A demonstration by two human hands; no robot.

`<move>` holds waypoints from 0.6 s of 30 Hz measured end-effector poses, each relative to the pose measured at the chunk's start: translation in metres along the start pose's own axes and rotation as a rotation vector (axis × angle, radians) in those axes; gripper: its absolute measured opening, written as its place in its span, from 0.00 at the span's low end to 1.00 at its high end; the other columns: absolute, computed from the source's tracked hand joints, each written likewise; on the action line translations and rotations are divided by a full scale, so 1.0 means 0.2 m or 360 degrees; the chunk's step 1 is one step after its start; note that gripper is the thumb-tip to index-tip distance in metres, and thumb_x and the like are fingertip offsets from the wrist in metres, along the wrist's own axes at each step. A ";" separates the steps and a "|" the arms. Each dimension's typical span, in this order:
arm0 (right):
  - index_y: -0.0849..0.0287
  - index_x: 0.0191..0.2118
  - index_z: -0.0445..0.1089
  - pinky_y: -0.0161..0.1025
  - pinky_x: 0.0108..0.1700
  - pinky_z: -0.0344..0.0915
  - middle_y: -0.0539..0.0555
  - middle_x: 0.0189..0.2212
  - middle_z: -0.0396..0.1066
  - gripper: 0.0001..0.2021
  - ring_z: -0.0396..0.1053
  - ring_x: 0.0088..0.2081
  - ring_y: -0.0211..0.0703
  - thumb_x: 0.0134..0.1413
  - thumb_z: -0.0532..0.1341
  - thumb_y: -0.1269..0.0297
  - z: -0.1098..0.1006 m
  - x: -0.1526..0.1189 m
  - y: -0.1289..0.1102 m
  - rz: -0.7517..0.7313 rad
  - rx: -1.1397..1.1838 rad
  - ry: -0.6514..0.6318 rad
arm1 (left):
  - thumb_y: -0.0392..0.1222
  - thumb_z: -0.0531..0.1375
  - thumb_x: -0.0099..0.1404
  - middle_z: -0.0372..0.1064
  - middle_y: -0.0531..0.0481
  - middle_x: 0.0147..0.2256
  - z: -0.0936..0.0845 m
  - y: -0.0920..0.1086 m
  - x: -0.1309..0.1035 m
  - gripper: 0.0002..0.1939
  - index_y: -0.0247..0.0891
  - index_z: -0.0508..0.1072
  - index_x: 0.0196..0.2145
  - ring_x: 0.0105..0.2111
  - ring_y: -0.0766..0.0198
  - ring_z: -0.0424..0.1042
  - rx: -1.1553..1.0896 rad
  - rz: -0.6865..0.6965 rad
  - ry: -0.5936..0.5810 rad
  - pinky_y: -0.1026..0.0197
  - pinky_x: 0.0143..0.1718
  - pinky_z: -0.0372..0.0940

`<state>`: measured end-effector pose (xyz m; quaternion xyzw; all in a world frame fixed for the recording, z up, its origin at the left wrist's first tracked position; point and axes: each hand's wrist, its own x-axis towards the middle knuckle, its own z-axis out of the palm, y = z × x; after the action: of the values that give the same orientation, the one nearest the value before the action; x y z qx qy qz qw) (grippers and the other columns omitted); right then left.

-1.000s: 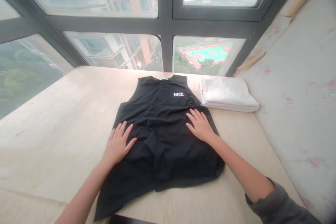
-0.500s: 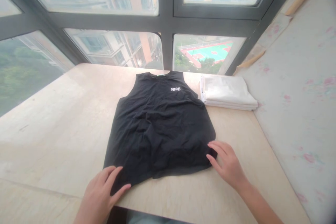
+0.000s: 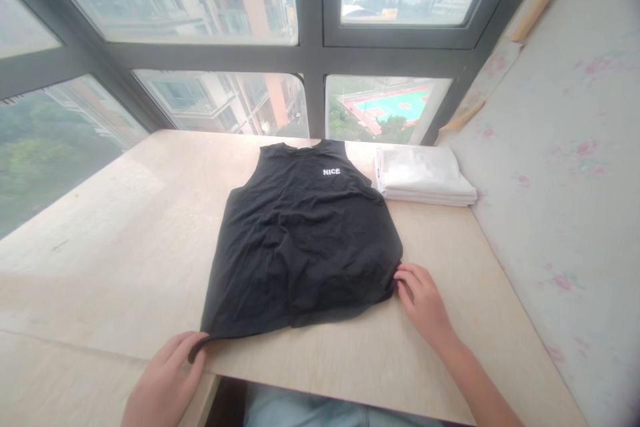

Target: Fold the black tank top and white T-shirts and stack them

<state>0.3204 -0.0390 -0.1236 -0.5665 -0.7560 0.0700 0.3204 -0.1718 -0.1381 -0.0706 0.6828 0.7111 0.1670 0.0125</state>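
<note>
A black sleeveless shirt (image 3: 305, 233) lies face up on a pale wooden surface (image 3: 150, 247), its neckline toward the window and white "NICE" lettering on its chest. Wrinkles run across its middle. At the lower left corner of the hem, my left hand (image 3: 173, 370) is closed on the fabric, with the corner bunched between thumb and fingers. The shirt's lower right edge is pinched by my right hand (image 3: 423, 293), its thumb and fingertips together at the cloth.
Folded white cloths (image 3: 425, 177) sit in a stack at the back right, close to the shirt's shoulder side. A floral-papered wall (image 3: 550, 213) borders the right, and grey window frames (image 3: 310, 47) stand behind. The surface's front edge is near my legs.
Both hands have closed on the shirt's lower corners. My left hand has moved left and slightly down, drawing the left hem corner outward. The lower right edge has shifted slightly up and left.
</note>
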 end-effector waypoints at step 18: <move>0.57 0.52 0.68 0.41 0.46 0.70 0.57 0.44 0.75 0.19 0.73 0.46 0.47 0.59 0.60 0.53 -0.31 0.13 0.02 0.0726 0.0981 -0.0464 | 0.55 0.53 0.56 0.80 0.51 0.34 -0.19 0.01 0.10 0.22 0.45 0.73 0.45 0.39 0.49 0.79 -0.0228 -0.1190 -0.0097 0.54 0.37 0.71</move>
<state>0.3541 -0.0308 -0.0662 -0.5812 -0.5920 0.4420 0.3411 -0.1797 -0.1261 -0.0302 0.3783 0.8970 0.1798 0.1414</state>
